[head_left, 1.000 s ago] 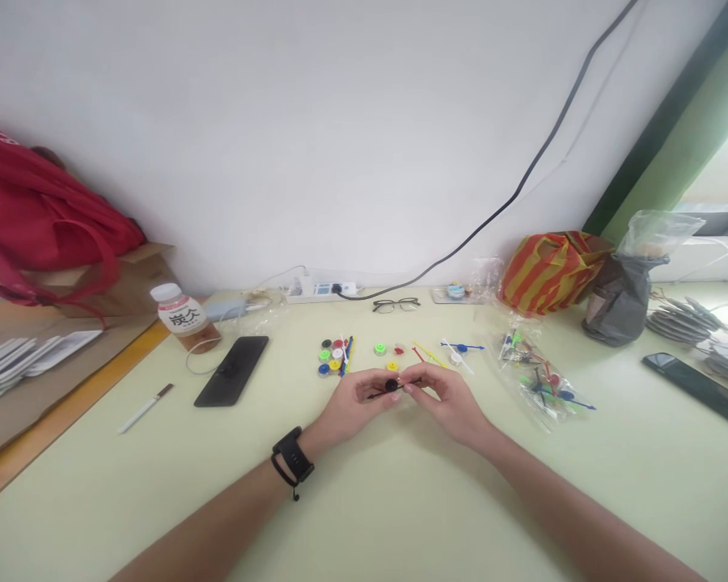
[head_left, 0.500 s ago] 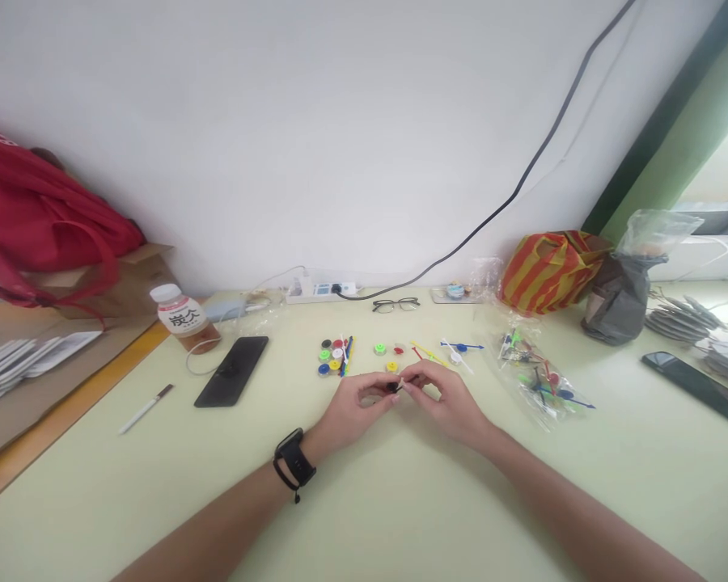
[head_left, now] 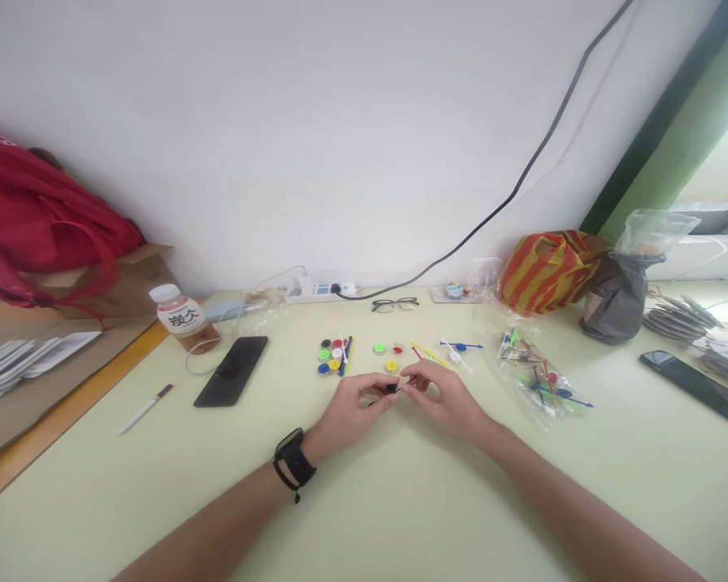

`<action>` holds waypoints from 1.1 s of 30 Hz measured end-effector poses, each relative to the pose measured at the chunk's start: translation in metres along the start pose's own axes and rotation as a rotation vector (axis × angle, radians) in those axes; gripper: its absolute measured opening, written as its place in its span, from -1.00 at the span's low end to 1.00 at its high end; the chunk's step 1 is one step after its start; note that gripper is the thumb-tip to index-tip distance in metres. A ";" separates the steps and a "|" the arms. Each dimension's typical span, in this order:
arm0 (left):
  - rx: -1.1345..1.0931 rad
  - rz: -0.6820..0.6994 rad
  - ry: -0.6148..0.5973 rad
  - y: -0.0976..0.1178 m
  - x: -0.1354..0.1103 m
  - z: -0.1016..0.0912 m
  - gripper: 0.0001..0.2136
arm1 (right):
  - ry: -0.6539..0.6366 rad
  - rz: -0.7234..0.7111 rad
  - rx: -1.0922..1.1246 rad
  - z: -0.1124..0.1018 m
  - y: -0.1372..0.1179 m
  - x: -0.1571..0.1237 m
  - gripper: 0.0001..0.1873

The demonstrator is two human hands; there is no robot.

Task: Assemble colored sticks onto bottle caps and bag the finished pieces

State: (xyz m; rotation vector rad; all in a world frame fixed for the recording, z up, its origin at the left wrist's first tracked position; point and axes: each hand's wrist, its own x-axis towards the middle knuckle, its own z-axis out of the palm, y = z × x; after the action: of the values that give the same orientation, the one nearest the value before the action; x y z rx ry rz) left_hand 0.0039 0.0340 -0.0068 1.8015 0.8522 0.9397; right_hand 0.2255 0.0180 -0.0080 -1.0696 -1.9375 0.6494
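We pinch a thin black plastic piece (head_left: 391,389) with our left hand (head_left: 349,406) and right hand (head_left: 444,399), its long side sideways between them

The small pinched piece (head_left: 391,389) is black, the worktop (head_left: 364,501) pale green, the round discs (head_left: 379,348) green, yellow, blue, red, white and black; the shopping bag (head_left: 543,275) is striped red and yellow, the wristwatch (head_left: 295,458) black.
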 end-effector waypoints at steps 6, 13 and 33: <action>-0.039 0.008 -0.066 0.005 0.001 -0.002 -0.78 | -0.021 0.024 0.068 0.001 0.005 0.001 -0.79; -0.082 -0.007 -0.087 0.009 0.001 -0.004 -0.77 | 0.001 0.058 0.108 0.001 0.001 0.003 -0.78; -0.358 -0.169 -0.066 -0.003 0.007 -0.015 -0.66 | 0.088 0.085 0.124 0.005 0.000 0.000 -0.56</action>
State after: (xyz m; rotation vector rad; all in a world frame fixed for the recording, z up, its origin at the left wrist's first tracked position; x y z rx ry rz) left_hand -0.0067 0.0471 -0.0032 1.4231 0.7300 0.8572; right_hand 0.2218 0.0178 -0.0108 -1.0887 -1.7613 0.7474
